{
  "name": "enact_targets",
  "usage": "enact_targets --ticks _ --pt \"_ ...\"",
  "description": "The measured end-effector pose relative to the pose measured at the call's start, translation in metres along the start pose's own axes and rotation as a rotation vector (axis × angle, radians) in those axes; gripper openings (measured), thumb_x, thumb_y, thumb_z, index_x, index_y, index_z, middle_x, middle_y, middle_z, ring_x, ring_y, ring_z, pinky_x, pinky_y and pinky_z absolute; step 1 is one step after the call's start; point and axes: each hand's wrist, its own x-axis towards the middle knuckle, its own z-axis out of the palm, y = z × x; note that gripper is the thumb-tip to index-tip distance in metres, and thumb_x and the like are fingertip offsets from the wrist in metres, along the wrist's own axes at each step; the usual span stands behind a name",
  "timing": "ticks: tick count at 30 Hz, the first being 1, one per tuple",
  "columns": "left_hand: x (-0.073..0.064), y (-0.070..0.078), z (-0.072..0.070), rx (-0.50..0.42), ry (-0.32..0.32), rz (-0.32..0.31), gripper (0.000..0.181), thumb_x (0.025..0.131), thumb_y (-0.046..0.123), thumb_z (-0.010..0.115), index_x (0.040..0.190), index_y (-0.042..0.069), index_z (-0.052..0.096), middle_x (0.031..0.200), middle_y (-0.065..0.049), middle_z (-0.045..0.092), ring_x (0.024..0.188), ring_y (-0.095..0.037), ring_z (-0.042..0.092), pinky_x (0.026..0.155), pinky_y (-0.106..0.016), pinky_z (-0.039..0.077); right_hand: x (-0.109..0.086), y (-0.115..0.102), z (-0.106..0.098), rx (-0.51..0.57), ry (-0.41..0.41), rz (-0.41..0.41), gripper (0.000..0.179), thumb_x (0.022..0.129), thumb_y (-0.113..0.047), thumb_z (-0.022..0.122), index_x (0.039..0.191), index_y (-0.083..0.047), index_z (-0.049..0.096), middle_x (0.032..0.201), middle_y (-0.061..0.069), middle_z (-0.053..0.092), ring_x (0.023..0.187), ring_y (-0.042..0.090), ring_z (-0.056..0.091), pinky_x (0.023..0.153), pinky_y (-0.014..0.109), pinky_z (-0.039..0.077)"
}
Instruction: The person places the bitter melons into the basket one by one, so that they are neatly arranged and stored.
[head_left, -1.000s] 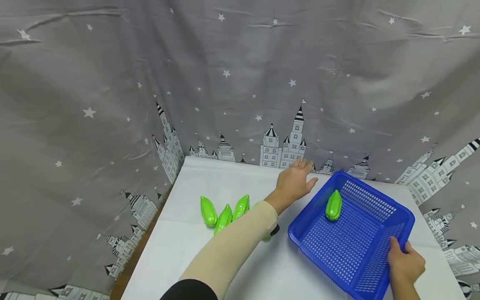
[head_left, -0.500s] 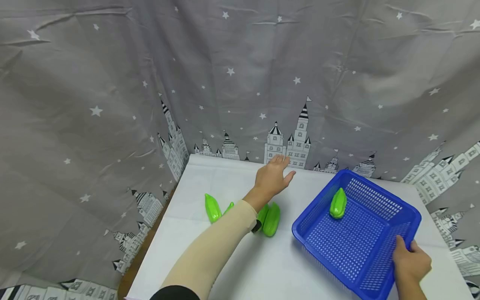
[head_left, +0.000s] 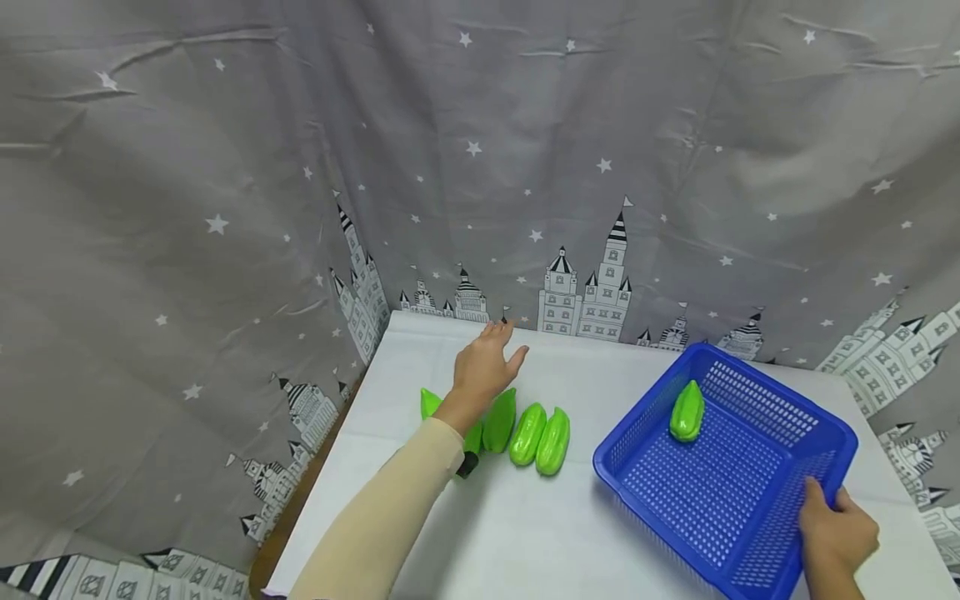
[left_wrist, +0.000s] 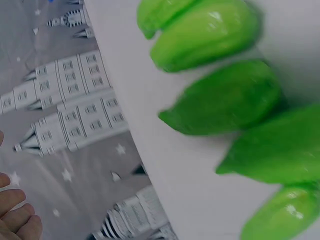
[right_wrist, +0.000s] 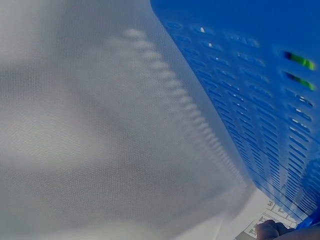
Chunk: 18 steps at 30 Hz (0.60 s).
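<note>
My left hand [head_left: 482, 364] hovers with its fingers extended above a row of several glossy green, pointed, ridged vegetable-like pieces [head_left: 553, 442] on the white table. Nothing is held in it. In the left wrist view its fingers [left_wrist: 20, 212] show at the lower left, apart from the green pieces [left_wrist: 225, 97]. On the right, my right hand [head_left: 837, 531] grips the side rim of a blue perforated basket [head_left: 708, 492], thumb over the edge. One green piece [head_left: 687, 412] lies inside near the basket's far left corner. The basket's outer wall [right_wrist: 250, 100] fills much of the right wrist view.
A white cloth [head_left: 570, 533] covers the table, whose wooden edge [head_left: 300, 500] shows at the left. Behind hangs a grey curtain [head_left: 480, 167] printed with stars and castles, close to the table's back edge.
My left hand has moved left, away from the basket and over the row of green pieces, uncovering those at the right. The right hand keeps its grip on the basket; the view has shifted slightly.
</note>
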Motion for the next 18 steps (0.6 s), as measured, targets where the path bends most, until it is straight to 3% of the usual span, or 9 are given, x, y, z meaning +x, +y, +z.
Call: enact_targets --ticks 2,4,6,8,14,16,18 --pt "-0.005 -0.011 -0.001 -0.004 0.009 -0.031 0.057 0.098 0.048 0.062 0.142 0.011 0.059 0.141 -0.009 0.057 0.134 -0.025 0.05 0.078 -0.044 0.058 0.0 0.001 0.0 0.0 0.008 -0.007 0.056 0.099 -0.035 0.056 0.142 0.0 0.047 0.134 0.026 0.049 0.108 0.036 0.062 0.11 0.047 0.036" --pt "-0.011 -0.023 -0.002 -0.015 0.026 -0.062 0.056 0.098 0.047 0.063 0.14 0.009 0.061 0.14 -0.01 0.059 0.133 -0.026 0.052 0.085 -0.046 0.057 0.001 0.001 -0.001 -0.001 0.014 -0.014 0.056 0.099 -0.036 0.057 0.141 0.0 0.048 0.133 0.025 0.05 0.086 0.018 0.067 0.11 0.046 0.037" --pt "-0.015 -0.034 -0.002 -0.027 0.048 -0.088 0.056 0.097 0.046 0.064 0.138 0.007 0.062 0.138 -0.011 0.06 0.131 -0.027 0.054 0.089 -0.047 0.055 0.002 0.002 -0.002 -0.005 0.016 -0.016 0.056 0.098 -0.037 0.057 0.141 0.0 0.05 0.129 0.024 0.052 0.062 -0.004 0.051 0.109 0.045 0.039" --pt "-0.02 -0.045 -0.001 -0.043 0.069 -0.116 0.056 0.096 0.044 0.065 0.136 0.005 0.063 0.136 -0.012 0.061 0.129 -0.029 0.055 0.09 -0.048 0.055 0.003 0.002 -0.003 -0.006 0.008 -0.021 0.057 0.098 -0.038 0.057 0.14 -0.001 0.051 0.128 0.024 0.053 0.054 -0.015 0.032 0.108 0.045 0.04" --pt "-0.037 -0.072 0.001 -0.092 0.086 -0.212 0.054 0.096 0.041 0.068 0.134 0.003 0.064 0.135 -0.014 0.062 0.127 -0.031 0.057 0.094 -0.051 0.052 0.003 0.003 -0.002 -0.001 0.003 -0.035 0.054 0.099 -0.036 0.057 0.139 -0.001 0.053 0.13 0.023 0.051 0.067 -0.01 0.036 0.11 0.046 0.037" --pt "-0.042 -0.079 0.002 -0.102 0.079 -0.243 0.055 0.096 0.042 0.068 0.134 0.002 0.064 0.135 -0.014 0.061 0.127 -0.032 0.056 0.096 -0.051 0.051 0.002 0.003 -0.001 0.003 -0.002 -0.03 0.055 0.099 -0.036 0.057 0.14 -0.001 0.051 0.131 0.023 0.05 0.076 0.002 0.052 0.111 0.046 0.035" --pt "-0.046 -0.084 0.003 -0.107 0.066 -0.273 0.056 0.096 0.043 0.067 0.134 0.002 0.063 0.136 -0.015 0.06 0.127 -0.032 0.057 0.096 -0.051 0.051 0.003 0.003 0.0 0.009 -0.007 -0.023 0.057 0.099 -0.037 0.056 0.142 -0.001 0.047 0.133 0.024 0.048 0.096 0.024 0.064 0.112 0.045 0.034"
